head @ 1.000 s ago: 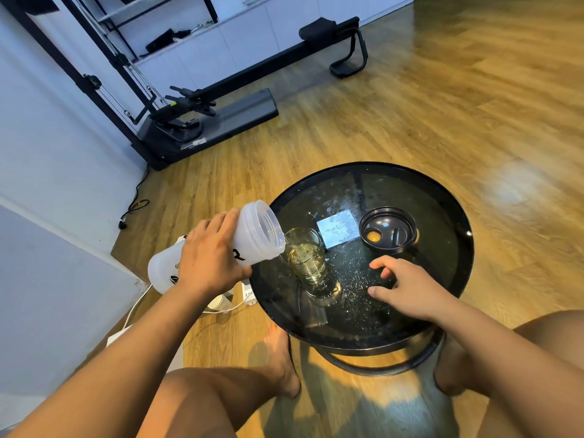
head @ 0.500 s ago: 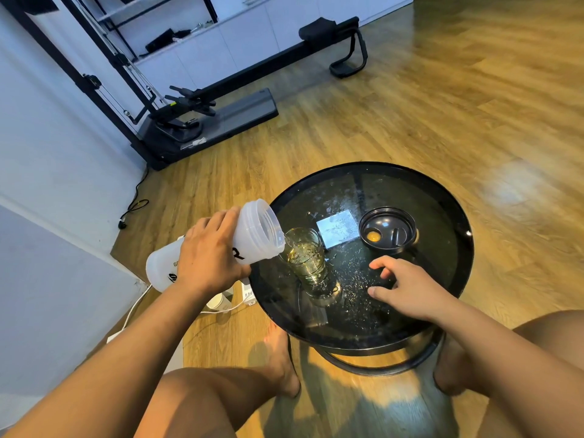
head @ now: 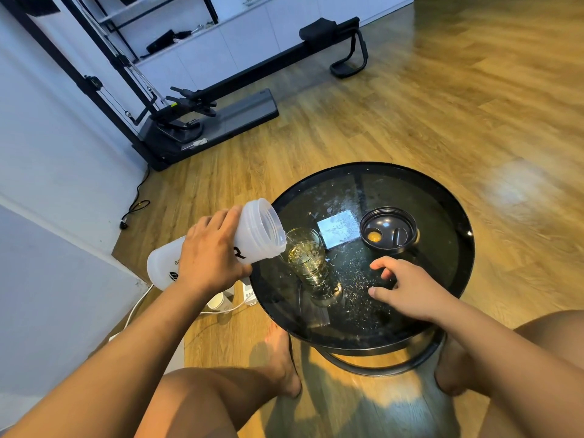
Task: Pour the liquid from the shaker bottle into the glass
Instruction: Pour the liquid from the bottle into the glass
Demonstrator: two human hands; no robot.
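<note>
Tilted slightly further, translucent white plastic shaker bottle [head: 252, 235] in left hand [head: 208, 257] grip pours into clear glass [head: 308, 260]; right hand [head: 407, 289] fingers loosely spread on round black glass table [head: 442, 216].

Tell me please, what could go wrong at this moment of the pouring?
1. The left hand holds the shaker bottle tipped, its wide mouth at the rim of the glass. The stream may miss, and the table already shows droplets.
2. The right hand rests beside the glass without holding it, so a bump from the bottle might tip it.
3. The glass looks rather full, so it may overflow.
</note>
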